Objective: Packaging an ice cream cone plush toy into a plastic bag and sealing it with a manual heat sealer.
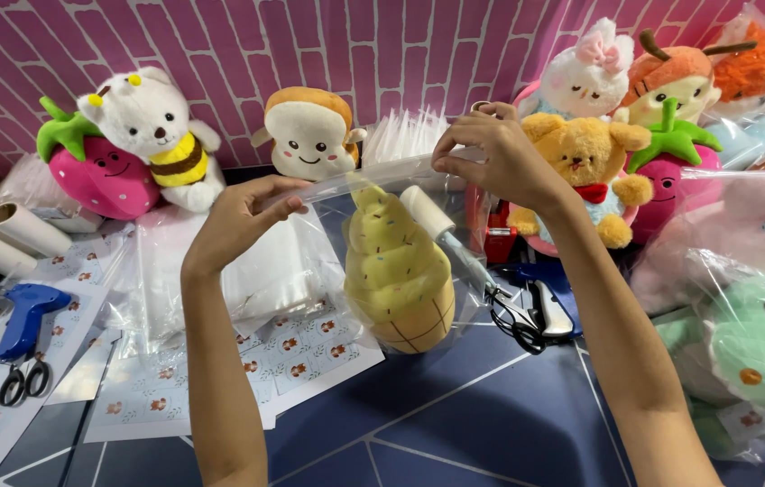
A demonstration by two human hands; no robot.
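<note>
- Left hand (pixel 236 219) at nine o'clock of centre, fingers pinched on the top edge of a clear plastic bag (pixel 382 261).
- Right hand (pixel 500 153) at one o'clock, fingertips likewise pinching that edge, holding the bag raised over the dark blue table (pixel 491 415).
- Inside the bag: yellow ice-cream-cone plush (pixel 398 280), upright, dead centre.
- White lint roller (pixel 441 230) just at three o'clock of the plush, seemingly behind the bag.
- White sticker sheets (pixel 292 352) with small brown-and-red square labels, flat at seven o'clock.
- Stack of clear bags (pixel 265 271) beneath the left hand.
- Blue tagging gun (pixel 22 316) and scissors (pixel 22 383) at far nine o'clock.
- Bagged green plush (pixel 761 347) at four o'clock.
</note>
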